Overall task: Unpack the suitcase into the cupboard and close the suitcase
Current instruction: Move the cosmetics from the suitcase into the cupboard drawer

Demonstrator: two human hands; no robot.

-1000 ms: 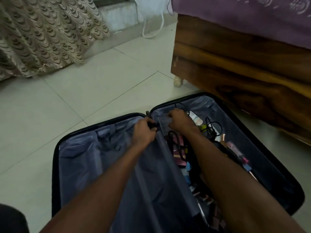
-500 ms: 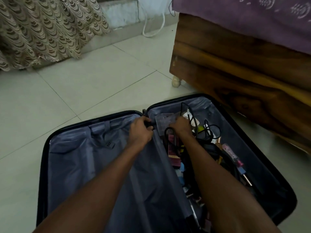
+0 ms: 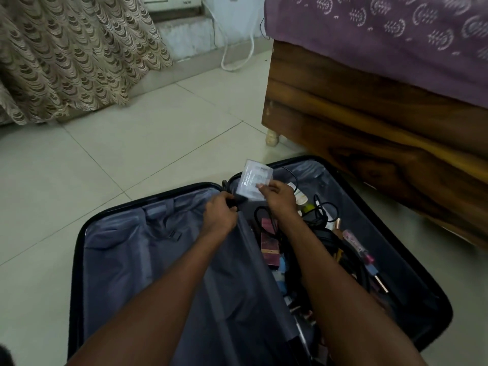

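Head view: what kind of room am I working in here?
Most likely a bedroom: a wooden bed frame under a purple printed bedsheet, a patterned curtain hanging to the tiled floor, and an open suitcase beside the bed.

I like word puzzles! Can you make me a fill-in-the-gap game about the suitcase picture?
1. The open suitcase lies on the tiled ____.
2. The right hand lifts a small clear ____ with white print.
3. The left hand grips the grey lining beside the suitcase's ____.
4. The bed wears a ____ sheet.

Missing words: floor; packet; hinge; purple
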